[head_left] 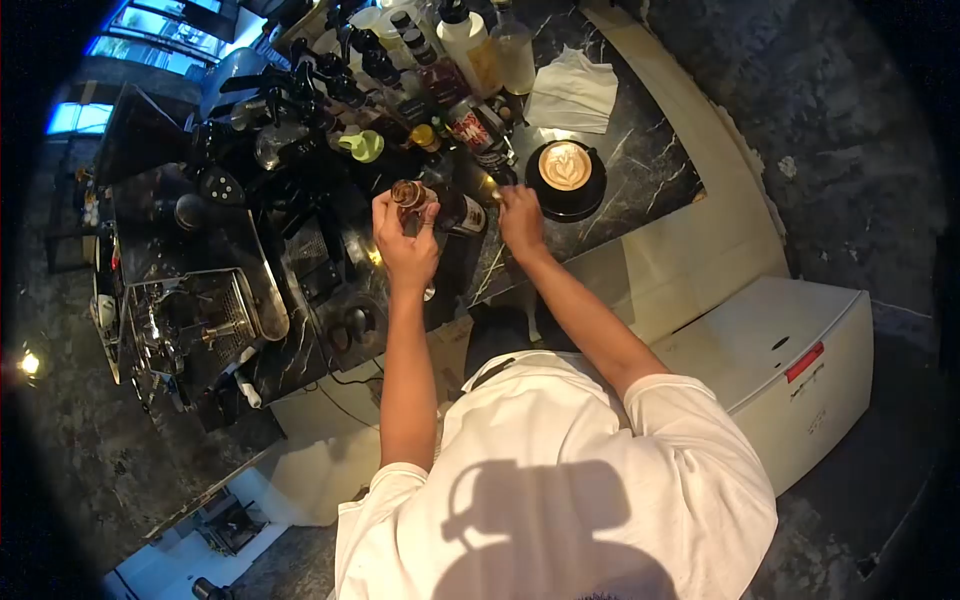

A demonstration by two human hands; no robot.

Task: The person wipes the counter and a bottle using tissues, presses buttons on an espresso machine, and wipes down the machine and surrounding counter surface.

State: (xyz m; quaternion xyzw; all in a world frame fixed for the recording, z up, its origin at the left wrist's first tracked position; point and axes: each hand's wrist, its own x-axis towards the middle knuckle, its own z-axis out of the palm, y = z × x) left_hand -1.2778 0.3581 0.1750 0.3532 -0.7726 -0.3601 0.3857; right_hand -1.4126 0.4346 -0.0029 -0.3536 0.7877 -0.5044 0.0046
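Note:
My left hand is wrapped round a small round container with a brown top or brown contents, raised over the counter. Just right of it is a dark bottle with a pale label, seen at a slant. My right hand has its fingers drawn together beside the coffee cup; whatever is between them is too small to make out. Latte art in a leaf pattern tops the coffee, in a black cup on a black saucer.
Bottles, among them a white one, crowd the back of the dark marble counter. A white cloth lies behind the cup. An espresso machine stands left. Right of my body is a white box-like chest.

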